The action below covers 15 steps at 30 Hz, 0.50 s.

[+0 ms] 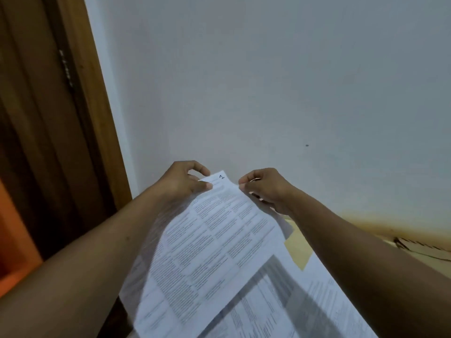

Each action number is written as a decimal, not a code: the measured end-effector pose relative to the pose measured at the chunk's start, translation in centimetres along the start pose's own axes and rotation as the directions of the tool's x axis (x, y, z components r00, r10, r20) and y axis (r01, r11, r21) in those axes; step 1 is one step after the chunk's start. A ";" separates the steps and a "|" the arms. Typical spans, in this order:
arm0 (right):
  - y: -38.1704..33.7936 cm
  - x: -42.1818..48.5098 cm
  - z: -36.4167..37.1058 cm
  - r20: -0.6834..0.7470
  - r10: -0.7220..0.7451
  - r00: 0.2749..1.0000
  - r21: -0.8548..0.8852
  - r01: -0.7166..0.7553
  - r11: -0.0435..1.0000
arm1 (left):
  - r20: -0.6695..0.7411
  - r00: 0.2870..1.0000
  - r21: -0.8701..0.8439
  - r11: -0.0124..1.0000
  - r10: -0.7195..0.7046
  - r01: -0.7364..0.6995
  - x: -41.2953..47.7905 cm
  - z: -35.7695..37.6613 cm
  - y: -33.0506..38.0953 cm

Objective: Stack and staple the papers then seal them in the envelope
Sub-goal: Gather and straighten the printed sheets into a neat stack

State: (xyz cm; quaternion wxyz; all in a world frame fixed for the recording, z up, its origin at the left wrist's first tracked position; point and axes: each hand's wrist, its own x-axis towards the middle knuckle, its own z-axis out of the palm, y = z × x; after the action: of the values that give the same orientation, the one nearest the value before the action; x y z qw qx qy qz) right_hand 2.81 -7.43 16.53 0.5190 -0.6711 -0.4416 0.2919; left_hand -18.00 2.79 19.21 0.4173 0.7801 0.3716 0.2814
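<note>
White sheet, corner numeral "1"

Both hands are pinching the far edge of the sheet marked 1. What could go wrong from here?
1. The left hand and right hand pinch only the far edge of the sheet, so it hangs slanted and may crease or land skewed.
2. The papers underneath lie fanned out, not squared; a staple now would probably fix them crooked.

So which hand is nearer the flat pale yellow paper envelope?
Right. The right hand pinches the printed white sheet just above the envelope; the left hand grips the sheet's other edge, farther off.
</note>
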 end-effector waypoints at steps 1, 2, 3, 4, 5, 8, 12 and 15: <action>1.3 0.3 0.8 0.037 0.030 0.999 -0.043 -0.028 0.999 | 0.005 0.999 -0.004 0.999 -0.036 0.036 -0.2 0.1 -1.3; 2.7 0.6 1.5 0.066 0.056 0.996 -0.096 -0.050 0.994 | 0.004 0.997 -0.004 0.997 -0.072 0.072 -0.3 0.2 -2.7; 4.1 0.8 2.4 0.082 0.070 0.994 -0.165 -0.055 0.985 | 0.007 0.994 -0.007 0.994 -0.108 0.108 -0.5 0.4 -4.4; 5.7 1.1 3.1 0.087 0.064 0.994 -0.258 -0.039 0.965 | 0.019 0.989 -0.013 0.989 -0.146 0.146 -0.6 0.7 -6.2; 7.2 1.3 3.9 0.089 0.035 0.995 -0.367 0.000 0.930 | 0.034 0.983 -0.018 0.983 -0.182 0.182 -0.7 0.9 -8.1; 10.6 1.8 6.0 0.140 -0.005 0.990 -0.558 0.084 0.825 | 0.041 0.965 -0.024 0.965 -0.260 0.261 -1.3 0.9 -13.2; 12.8 2.7 7.4 0.176 -0.004 0.984 -0.649 0.119 0.752 | 0.053 0.944 -0.064 0.942 -0.327 0.330 -2.2 1.0 -17.5; 13.4 3.1 8.0 0.158 0.018 0.987 -0.692 0.097 0.715 | 0.028 0.944 -0.090 0.940 -0.329 0.330 -2.0 1.3 -19.2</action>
State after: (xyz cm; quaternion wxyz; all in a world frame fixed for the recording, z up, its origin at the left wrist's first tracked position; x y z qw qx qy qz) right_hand 1.23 -2.09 1.61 0.1983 -0.7831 -0.5718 0.1433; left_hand -24.74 7.83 1.78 0.4968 0.6886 0.4804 0.2196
